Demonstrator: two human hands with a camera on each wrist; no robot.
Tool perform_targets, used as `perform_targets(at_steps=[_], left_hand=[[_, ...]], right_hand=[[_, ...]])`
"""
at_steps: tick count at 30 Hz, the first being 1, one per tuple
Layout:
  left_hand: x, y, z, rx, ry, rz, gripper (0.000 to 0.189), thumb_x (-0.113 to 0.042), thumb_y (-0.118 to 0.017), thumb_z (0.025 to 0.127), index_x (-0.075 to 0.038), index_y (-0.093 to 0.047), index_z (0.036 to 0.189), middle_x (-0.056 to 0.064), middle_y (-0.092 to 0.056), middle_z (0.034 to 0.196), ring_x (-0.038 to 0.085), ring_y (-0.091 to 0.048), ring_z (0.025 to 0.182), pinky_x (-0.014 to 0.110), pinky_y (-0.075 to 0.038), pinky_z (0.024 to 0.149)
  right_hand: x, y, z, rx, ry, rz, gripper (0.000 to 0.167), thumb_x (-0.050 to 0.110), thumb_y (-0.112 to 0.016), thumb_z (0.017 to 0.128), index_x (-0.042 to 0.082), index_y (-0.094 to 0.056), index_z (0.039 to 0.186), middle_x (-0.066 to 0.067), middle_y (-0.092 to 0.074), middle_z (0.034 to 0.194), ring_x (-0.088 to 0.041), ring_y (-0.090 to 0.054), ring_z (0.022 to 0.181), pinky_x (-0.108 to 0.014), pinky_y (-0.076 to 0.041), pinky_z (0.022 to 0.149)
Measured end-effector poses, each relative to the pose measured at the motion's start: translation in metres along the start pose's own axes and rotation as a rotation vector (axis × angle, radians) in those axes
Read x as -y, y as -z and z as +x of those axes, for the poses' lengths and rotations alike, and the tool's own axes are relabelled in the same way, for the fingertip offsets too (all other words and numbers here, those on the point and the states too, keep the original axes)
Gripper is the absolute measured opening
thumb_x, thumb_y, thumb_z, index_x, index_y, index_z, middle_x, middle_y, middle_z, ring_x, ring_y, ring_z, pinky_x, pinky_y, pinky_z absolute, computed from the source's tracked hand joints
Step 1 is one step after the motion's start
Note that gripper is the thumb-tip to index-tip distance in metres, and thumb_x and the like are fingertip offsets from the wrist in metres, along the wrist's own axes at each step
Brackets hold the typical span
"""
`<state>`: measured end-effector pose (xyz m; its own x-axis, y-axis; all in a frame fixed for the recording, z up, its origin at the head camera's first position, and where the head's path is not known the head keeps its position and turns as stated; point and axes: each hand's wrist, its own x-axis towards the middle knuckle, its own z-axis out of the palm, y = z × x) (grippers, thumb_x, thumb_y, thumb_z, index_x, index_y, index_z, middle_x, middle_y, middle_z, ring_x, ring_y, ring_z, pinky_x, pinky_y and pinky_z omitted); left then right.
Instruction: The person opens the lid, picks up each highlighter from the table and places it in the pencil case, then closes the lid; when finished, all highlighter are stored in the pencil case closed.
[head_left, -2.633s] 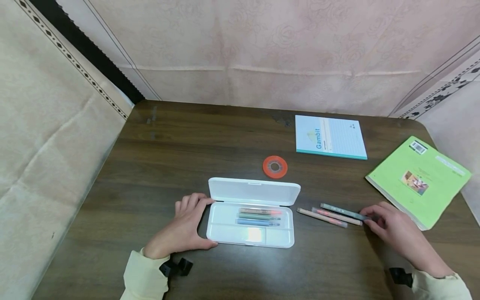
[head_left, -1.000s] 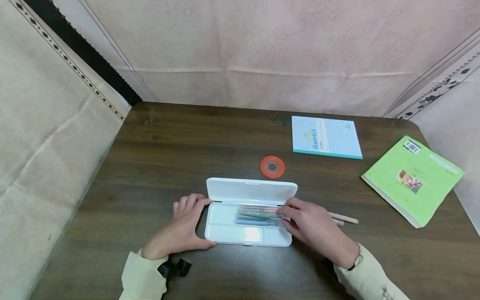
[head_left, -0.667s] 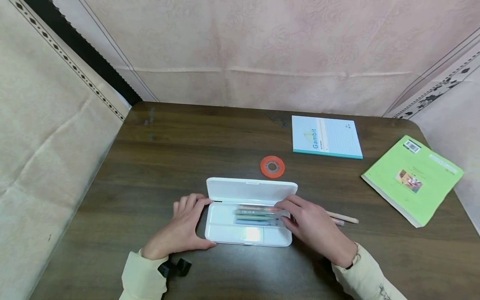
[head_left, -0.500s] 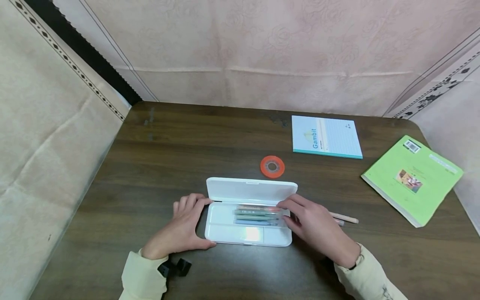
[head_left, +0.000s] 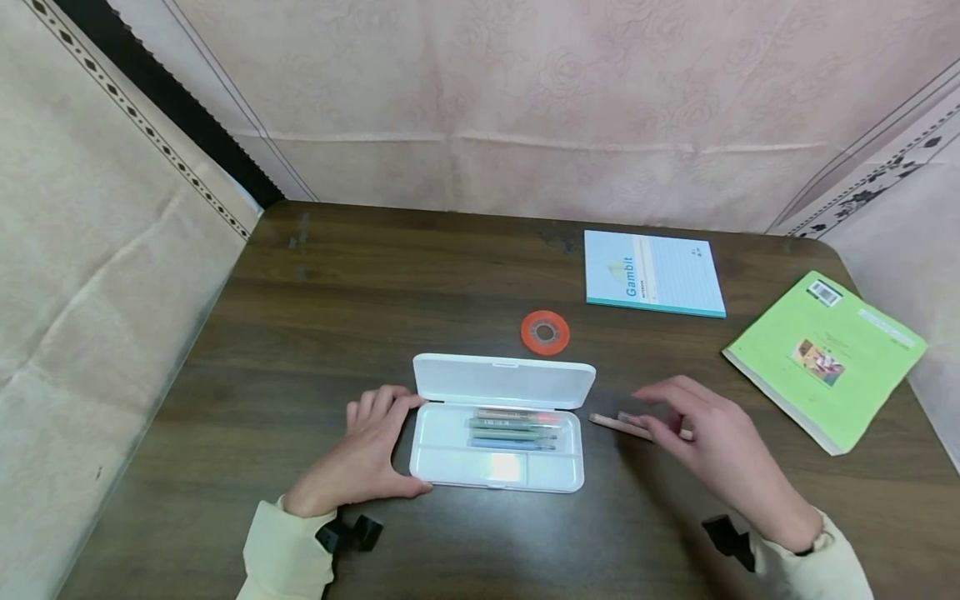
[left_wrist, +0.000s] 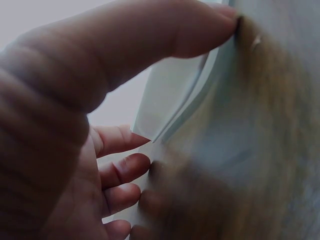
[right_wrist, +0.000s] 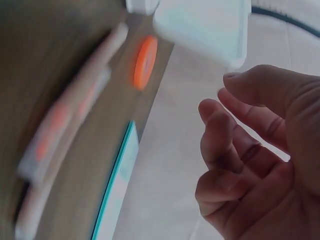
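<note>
A white plastic pencil case [head_left: 465, 471] lies with its lid [head_left: 502, 379] raised on the dark wooden table. Several slim pens [head_left: 513, 434] lie side by side in it, in pink, green and blue tones. My left hand [head_left: 367, 458] holds the case's left end, thumb at the front corner and index finger by the hinge; the left wrist view shows that thumb [left_wrist: 200, 30] on the case edge. To the right, my right hand [head_left: 712, 433] hovers over two pale pens [right_wrist: 50, 125] with pinkish parts. Nothing is between its loosely bent fingers, and it partly hides those pens in the head view.
Behind the case lies an orange roll of tape [head_left: 545, 315]. A light blue notebook [head_left: 652, 271] sits at the back, and a green book [head_left: 825, 358] lies at the right. Pale patterned cloth [head_left: 525, 100] hangs behind the table.
My right hand has brought the teal pen from the table into the case, let it go among the others, and moved back right over the remaining pens. The left hand has stayed put.
</note>
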<state>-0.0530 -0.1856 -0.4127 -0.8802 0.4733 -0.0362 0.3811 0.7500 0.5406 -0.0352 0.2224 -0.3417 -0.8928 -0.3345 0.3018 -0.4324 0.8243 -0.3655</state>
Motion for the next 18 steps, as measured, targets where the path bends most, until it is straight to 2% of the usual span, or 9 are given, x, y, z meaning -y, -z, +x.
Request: perform_targets(at_steps=[7,18], left_hand=[[0.0,0.001,0.0,-0.012,-0.014,0.005,0.095,-0.05,-0.088,0.06,-0.013,-0.046,0.137,0.01,-0.044,0.131,0.03,-0.035,0.114,0.043,-0.022,0.087],[0.0,0.001,-0.001,-0.003,-0.002,-0.006,0.094,-0.049,-0.088,0.06,-0.014,-0.046,0.137,0.009,-0.044,0.132,0.029,-0.035,0.115,0.044,-0.022,0.088]], right_hand=[[-0.03,0.014,-0.018,-0.014,-0.071,-0.024,0.034,0.004,-0.081,0.076,0.017,-0.07,0.104,0.008,-0.064,0.092,0.005,-0.047,0.064,-0.012,-0.036,0.056],[-0.067,0.009,-0.039,0.123,-0.139,-0.039,0.029,0.007,-0.081,0.078,0.013,-0.07,0.104,0.003,-0.062,0.093,0.007,-0.043,0.063,-0.02,-0.036,0.051]])
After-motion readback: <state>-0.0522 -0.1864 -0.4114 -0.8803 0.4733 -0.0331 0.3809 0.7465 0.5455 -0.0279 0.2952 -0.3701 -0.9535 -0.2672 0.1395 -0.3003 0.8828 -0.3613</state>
